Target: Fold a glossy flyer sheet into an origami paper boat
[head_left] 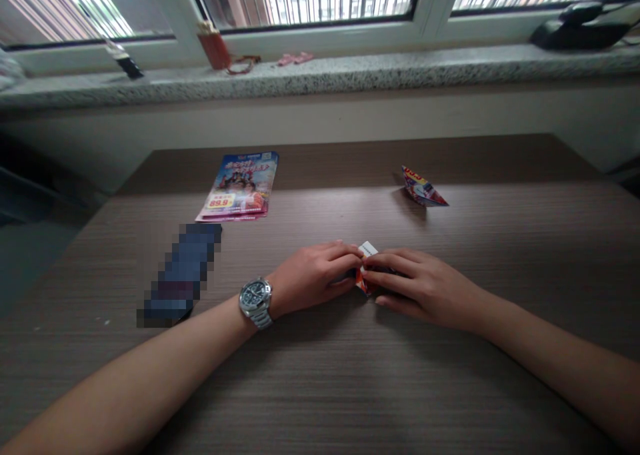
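Note:
A small piece of folded printed paper [369, 249], white at its far end and orange-red lower down, lies between my hands over the table. My left hand [314, 276], with a metal watch [255, 296] on the wrist, pinches its left side. From the right, my right hand [429, 284] presses its fingertips against the same paper. The fingers cover most of it, so its full shape is hidden. Beyond my right hand, a folded paper shape [423, 190] in bright print stands on the table with a pointed corner up.
A stack of colourful flyers [243, 187] lies at the back left of the wooden table [310, 388]. Nearer me is a dark blurred-out rectangular object [183, 275]. Behind the table, a stone windowsill [360, 75] bears a red container [214, 47] and a black device [580, 30].

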A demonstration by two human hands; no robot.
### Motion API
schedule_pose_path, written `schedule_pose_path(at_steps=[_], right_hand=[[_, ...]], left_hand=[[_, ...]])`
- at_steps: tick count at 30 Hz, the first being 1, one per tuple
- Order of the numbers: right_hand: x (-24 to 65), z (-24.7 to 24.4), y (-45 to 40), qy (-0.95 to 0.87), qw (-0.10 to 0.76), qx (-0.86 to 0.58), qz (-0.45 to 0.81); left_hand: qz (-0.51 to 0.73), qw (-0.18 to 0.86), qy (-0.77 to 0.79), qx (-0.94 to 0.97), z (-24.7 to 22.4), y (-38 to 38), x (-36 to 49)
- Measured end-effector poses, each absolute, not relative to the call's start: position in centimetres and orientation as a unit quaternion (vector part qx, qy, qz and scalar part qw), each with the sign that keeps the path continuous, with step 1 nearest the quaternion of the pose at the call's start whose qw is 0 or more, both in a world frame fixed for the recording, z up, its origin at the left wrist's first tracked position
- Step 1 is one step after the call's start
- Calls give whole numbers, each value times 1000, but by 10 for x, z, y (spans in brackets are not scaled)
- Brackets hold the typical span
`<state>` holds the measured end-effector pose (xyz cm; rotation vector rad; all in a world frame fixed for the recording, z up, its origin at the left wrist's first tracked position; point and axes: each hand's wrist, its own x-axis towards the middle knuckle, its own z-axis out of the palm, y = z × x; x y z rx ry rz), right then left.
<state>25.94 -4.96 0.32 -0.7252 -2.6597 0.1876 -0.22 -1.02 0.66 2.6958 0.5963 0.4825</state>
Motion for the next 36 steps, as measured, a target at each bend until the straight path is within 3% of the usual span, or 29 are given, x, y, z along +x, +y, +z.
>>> schedule_pose_path(at_steps=[36], right_hand=[[260, 1, -49, -949, 196, -240, 60]], left_hand=[[170, 136, 196, 956, 3, -7, -5]])
